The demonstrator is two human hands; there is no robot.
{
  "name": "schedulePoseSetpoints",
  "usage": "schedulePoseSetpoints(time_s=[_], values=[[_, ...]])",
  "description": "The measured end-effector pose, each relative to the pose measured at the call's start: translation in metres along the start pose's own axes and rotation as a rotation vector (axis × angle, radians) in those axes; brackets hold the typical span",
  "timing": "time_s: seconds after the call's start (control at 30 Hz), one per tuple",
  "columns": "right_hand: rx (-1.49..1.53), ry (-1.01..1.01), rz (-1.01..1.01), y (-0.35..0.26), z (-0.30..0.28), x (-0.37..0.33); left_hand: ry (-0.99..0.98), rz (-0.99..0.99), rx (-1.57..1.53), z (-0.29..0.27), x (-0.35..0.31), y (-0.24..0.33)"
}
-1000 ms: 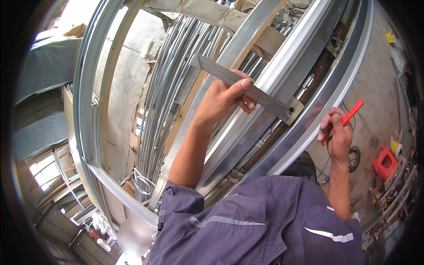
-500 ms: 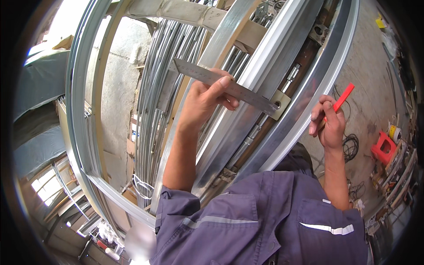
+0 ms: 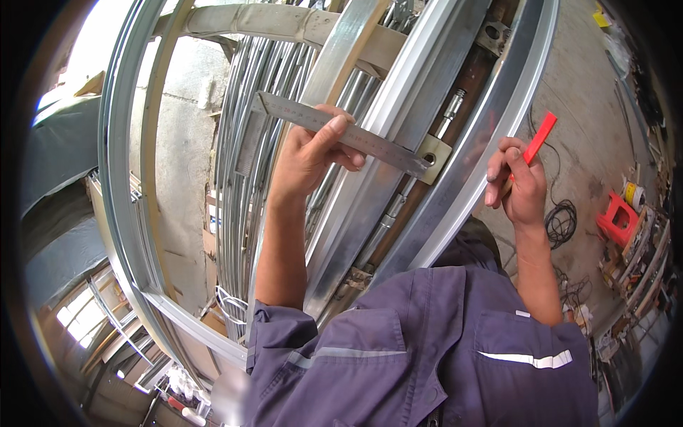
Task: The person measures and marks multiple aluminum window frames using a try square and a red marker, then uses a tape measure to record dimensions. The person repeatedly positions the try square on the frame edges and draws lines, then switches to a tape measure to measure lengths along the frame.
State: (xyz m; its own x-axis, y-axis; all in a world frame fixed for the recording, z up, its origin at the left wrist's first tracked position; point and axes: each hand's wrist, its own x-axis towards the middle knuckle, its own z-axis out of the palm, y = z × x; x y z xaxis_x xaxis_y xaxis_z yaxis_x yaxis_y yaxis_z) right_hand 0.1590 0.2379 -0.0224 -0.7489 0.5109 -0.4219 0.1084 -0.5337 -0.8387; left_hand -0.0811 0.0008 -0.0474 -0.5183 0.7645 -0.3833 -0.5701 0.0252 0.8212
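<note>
My left hand [image 3: 306, 158] is closed on a metal try square [image 3: 384, 149], its thumb pressed on top of the ruled blade. The blade slants down to the right across a silver profile [image 3: 391, 103], and its tip reaches a pale square plate [image 3: 442, 151] with a round hole. That plate sits on a metal rod [image 3: 452, 112] inside the channel between the rails. To the right, beyond the outer rail [image 3: 491, 142], my right hand [image 3: 526, 192] is raised with a flat red carpenter's pencil [image 3: 543, 133] between its fingers. The pencil touches no surface.
Long thin metal bars [image 3: 245, 164] lie bundled left of the profiles. A padded crossbeam [image 3: 263, 20] spans the far side. On the floor at right are a coiled black cable [image 3: 561, 222] and a red plastic stool [image 3: 616, 219]. A metal frame [image 3: 117, 164] stands at far left.
The whole scene has shifted slightly left in the picture, as the view moved. Both hands keep their grips, and the square's tip stays by the plate's hole.
</note>
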Motion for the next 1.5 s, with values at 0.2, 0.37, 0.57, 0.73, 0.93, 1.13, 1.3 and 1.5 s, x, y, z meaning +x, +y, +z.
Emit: schedulePoseSetpoints(time_s=[0.2, 0.37, 0.57, 0.73, 0.93, 1.13, 1.3, 1.5], values=[[0.001, -0.002, -0.005, 0.001, -0.002, 0.001, -0.005, 0.002, -0.015, 0.000, -0.001, 0.000], [-0.052, 0.041, 0.006, 0.001, 0.000, -0.001, 0.008, -0.031, -0.010, 0.001, -0.002, 0.004], [-0.053, 0.027, -0.028, 0.007, -0.003, 0.000, -0.023, -0.038, -0.042, -0.002, -0.005, 0.006], [-0.056, 0.005, -0.041, 0.005, -0.003, 0.001, -0.017, -0.042, -0.054, 0.001, -0.004, 0.011], [-0.055, -0.010, -0.025, 0.004, -0.004, 0.002, -0.017, -0.041, -0.069, -0.001, -0.004, 0.005], [-0.052, -0.042, -0.012, 0.000, -0.004, 0.005, 0.010, -0.051, -0.042, 0.003, -0.004, 0.010], [-0.088, -0.039, 0.042, -0.007, -0.001, 0.004, 0.007, -0.052, -0.012, 0.001, -0.009, 0.010], [-0.068, -0.289, 0.026, -0.030, 0.013, 0.019, 0.265, -0.086, 0.005, 0.022, -0.059, 0.016]])
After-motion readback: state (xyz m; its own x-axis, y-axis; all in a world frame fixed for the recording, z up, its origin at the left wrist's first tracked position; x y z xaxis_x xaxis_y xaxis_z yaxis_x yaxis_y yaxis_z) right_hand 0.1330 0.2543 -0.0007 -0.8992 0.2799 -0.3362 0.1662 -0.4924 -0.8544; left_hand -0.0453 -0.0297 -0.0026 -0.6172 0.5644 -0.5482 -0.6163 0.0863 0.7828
